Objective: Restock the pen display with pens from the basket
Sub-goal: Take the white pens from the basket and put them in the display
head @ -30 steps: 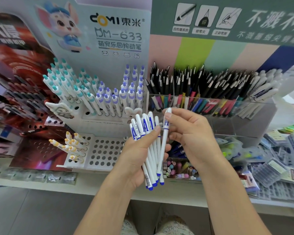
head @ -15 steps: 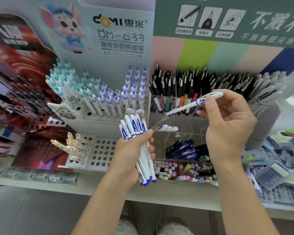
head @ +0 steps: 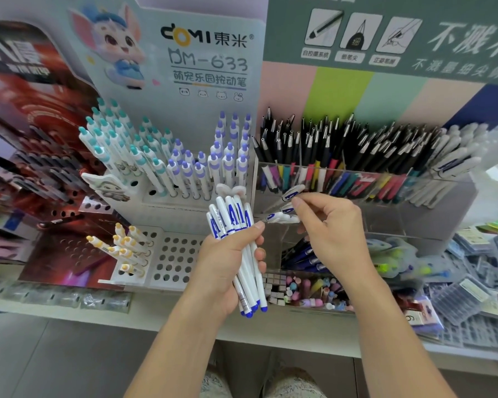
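The left hand (head: pixel 227 262) grips a bunch of white pens (head: pixel 243 254), blue tips down. At its 2 o'clock, the right hand (head: pixel 328 234) pinches one white pen (head: pixel 289 195) by the clear box (head: pixel 414 214); blur hides that pen's tip. More pens (head: pixel 224 165) stand at 11 o'clock. The shelf (head: pixel 156 305) is cut off at both sides.

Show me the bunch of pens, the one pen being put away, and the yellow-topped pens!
bunch of pens (head: pixel 243 264), head view, white barrels.
single pen (head: pixel 292 193), head view, blue clip.
yellow-topped pens (head: pixel 125 249), head view, one cap.
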`<control>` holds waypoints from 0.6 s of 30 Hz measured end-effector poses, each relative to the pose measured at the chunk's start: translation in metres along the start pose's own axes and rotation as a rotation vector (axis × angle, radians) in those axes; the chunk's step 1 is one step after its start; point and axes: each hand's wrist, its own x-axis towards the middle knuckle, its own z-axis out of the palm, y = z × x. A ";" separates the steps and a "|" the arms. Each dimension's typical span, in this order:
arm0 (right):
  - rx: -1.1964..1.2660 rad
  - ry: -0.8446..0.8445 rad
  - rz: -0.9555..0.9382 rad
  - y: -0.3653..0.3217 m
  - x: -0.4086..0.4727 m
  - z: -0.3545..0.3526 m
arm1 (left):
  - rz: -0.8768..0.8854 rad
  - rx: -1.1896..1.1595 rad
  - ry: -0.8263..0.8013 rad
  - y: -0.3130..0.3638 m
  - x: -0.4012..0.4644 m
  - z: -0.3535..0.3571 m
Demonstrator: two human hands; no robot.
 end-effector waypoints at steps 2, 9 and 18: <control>0.062 -0.020 0.119 -0.001 0.003 0.000 | -0.004 0.010 -0.013 0.000 -0.001 0.001; 0.108 0.167 0.091 -0.019 -0.003 -0.011 | -0.017 0.059 -0.085 0.002 -0.008 0.004; 0.385 -0.287 0.256 -0.047 -0.010 -0.010 | -0.034 0.135 -0.272 0.004 -0.016 0.011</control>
